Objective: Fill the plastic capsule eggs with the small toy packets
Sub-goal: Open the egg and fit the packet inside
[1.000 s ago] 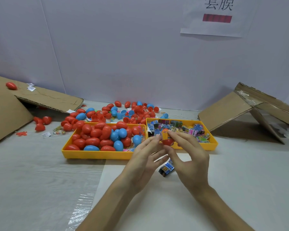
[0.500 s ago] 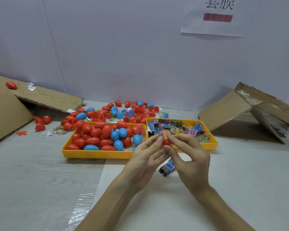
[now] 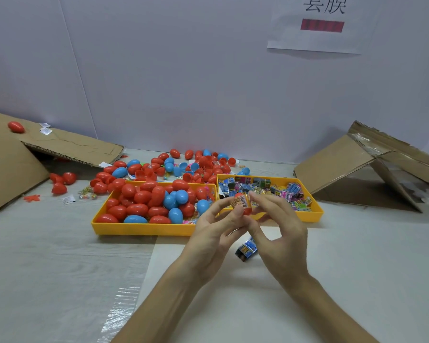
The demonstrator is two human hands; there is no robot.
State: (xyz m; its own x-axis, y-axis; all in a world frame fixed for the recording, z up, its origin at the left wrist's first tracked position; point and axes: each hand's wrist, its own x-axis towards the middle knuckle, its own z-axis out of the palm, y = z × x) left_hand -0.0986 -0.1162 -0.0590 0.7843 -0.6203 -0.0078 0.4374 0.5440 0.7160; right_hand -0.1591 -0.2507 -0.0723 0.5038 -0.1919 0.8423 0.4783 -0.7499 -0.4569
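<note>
So, you had the red capsule egg [image 3: 246, 209] up in front of you, right over the near rim of the right yellow tray [image 3: 307, 215], pinched between both hands. Your left hand [image 3: 216, 233] had thumb and forefinger clamped on its left side. Your right hand [image 3: 280, 238] had curled fingers closed on its right side, forefinger tip up top and thumb down low. The egg was glossy red plastic, and a toy packet [image 3: 239, 201] with an orange label and a black-and-white barcode sat against its front, poking out at the top. Couldn't tell how far in it was, your fingers covered too much. That right tray was full of more colourful packets [image 3: 265, 188]. The left yellow tray [image 3: 139, 229], just beside it, was heaped with red and blue eggs [image 3: 144, 196], and a bigger loose pile of eggs and open halves [image 3: 188, 164] was spread on the table behind. One blue packet [image 3: 245, 250] lay on the table under your hands. Flattened cardboard sat off to the left [image 3: 10, 169] and right [image 3: 344, 167], with a lone red egg [image 3: 16, 127] up on the left piece.
</note>
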